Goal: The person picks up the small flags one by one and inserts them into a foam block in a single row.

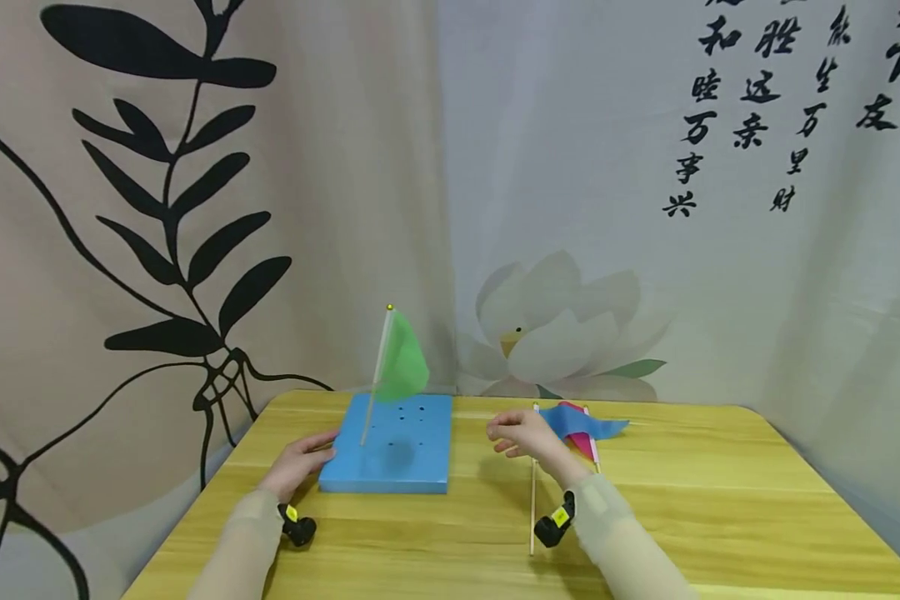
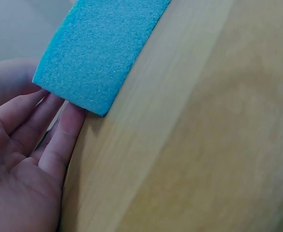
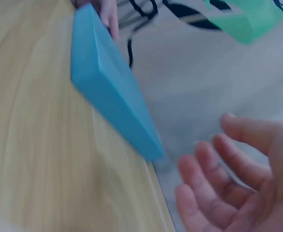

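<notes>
A blue foam board [image 1: 427, 462] with several small holes lies on the table. Upright in its left part, leaning slightly, stands a green flag [image 1: 403, 362] on a thin white stick with a gold tip. My left hand [image 1: 302, 463] rests at the board's left edge, fingers extended; in the left wrist view the fingertips meet the corner of the foam [image 2: 102, 48]. Between the board and two loose flags, my right hand [image 1: 525, 435] hovers over the table with loosely bent fingers and nothing in them. It overlaps the blue flag [image 1: 607, 428] in the head view.
Partly under the blue flag lies a pinkish-red flag [image 1: 587, 446], its stick pointing toward me. The blue flag's stick [image 1: 532, 508] runs toward the front of the wooden table [image 1: 720, 500]. A printed curtain [image 1: 360, 167] hangs right behind the table's far edge.
</notes>
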Action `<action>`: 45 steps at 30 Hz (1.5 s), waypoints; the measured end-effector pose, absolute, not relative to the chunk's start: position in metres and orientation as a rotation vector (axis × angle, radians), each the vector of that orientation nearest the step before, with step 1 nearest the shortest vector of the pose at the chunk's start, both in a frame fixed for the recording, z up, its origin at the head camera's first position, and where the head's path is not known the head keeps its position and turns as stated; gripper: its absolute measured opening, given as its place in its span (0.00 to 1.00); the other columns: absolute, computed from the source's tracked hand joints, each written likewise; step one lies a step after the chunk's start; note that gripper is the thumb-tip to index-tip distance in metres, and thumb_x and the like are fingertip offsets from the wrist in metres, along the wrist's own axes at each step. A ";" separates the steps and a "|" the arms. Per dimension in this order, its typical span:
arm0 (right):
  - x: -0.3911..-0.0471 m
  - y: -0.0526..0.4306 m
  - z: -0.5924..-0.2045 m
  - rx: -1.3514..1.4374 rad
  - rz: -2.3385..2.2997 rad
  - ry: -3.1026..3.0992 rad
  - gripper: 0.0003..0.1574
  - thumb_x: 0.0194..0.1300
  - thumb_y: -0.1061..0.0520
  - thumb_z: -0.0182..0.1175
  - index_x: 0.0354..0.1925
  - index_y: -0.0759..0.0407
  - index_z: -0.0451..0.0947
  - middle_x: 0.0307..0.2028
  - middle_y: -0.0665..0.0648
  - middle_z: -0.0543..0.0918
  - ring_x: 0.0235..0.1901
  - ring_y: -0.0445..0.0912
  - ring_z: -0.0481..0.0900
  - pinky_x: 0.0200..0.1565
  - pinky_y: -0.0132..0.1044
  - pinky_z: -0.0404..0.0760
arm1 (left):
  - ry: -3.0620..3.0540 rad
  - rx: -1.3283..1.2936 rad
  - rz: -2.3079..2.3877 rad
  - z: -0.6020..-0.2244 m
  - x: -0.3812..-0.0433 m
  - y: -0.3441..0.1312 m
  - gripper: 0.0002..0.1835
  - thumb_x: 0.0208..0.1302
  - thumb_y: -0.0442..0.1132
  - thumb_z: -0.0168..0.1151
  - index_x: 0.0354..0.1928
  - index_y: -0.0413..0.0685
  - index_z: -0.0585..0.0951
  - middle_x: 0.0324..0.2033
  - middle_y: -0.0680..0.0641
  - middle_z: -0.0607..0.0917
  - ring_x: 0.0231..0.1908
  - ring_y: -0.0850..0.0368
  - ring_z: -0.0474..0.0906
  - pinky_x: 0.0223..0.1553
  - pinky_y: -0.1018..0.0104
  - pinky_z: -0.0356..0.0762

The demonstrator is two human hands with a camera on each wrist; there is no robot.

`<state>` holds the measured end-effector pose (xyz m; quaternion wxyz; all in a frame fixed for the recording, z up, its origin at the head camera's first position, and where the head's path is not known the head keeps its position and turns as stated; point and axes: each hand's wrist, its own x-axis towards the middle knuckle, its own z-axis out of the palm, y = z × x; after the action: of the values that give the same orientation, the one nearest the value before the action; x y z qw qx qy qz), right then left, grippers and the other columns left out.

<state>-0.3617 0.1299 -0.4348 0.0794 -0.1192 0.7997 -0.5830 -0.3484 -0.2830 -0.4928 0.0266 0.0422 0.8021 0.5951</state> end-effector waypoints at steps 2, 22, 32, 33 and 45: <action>-0.360 0.147 -0.437 -0.306 -1.697 2.431 0.19 0.66 0.54 0.63 0.47 0.68 0.80 0.37 0.59 0.85 0.35 0.53 0.85 0.39 0.48 0.84 | 2.483 0.130 1.832 -0.492 -0.348 -0.284 0.28 0.71 0.38 0.57 0.70 0.38 0.66 0.68 0.34 0.64 0.63 0.39 0.66 0.63 0.44 0.64; -0.334 0.180 -0.475 -0.166 -1.362 2.619 0.17 0.59 0.48 0.69 0.29 0.62 0.83 0.20 0.53 0.81 0.16 0.43 0.75 0.18 0.36 0.79 | 2.480 0.101 1.829 -0.496 -0.342 -0.297 0.30 0.70 0.41 0.58 0.70 0.38 0.65 0.68 0.35 0.64 0.63 0.41 0.67 0.61 0.48 0.68; -0.332 0.178 -0.481 -0.245 -1.253 2.788 0.32 0.52 0.43 0.73 0.08 0.53 0.66 0.07 0.48 0.68 0.06 0.40 0.61 0.11 0.29 0.65 | 2.487 0.101 1.824 -0.493 -0.343 -0.290 0.30 0.71 0.40 0.57 0.70 0.37 0.64 0.68 0.34 0.64 0.63 0.39 0.66 0.62 0.47 0.67; -0.332 0.178 -0.481 -0.251 -1.245 2.797 0.33 0.51 0.43 0.74 0.08 0.52 0.65 0.06 0.48 0.67 0.05 0.40 0.61 0.10 0.29 0.65 | 2.490 0.097 1.822 -0.493 -0.343 -0.290 0.30 0.71 0.40 0.57 0.70 0.37 0.65 0.68 0.34 0.64 0.63 0.40 0.66 0.62 0.47 0.67; -0.331 0.184 -0.479 -0.154 -1.224 2.855 0.24 0.48 0.56 0.73 0.09 0.58 0.71 0.07 0.49 0.70 0.06 0.41 0.67 0.12 0.34 0.73 | 2.485 0.103 1.809 -0.492 -0.350 -0.281 0.30 0.71 0.41 0.57 0.71 0.39 0.64 0.69 0.35 0.63 0.65 0.39 0.64 0.63 0.47 0.65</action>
<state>-0.3310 0.1844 -0.4788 0.0158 -0.0494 0.9178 -0.3936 -0.3499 -0.2814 -0.4925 0.0330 0.0335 0.8076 0.5878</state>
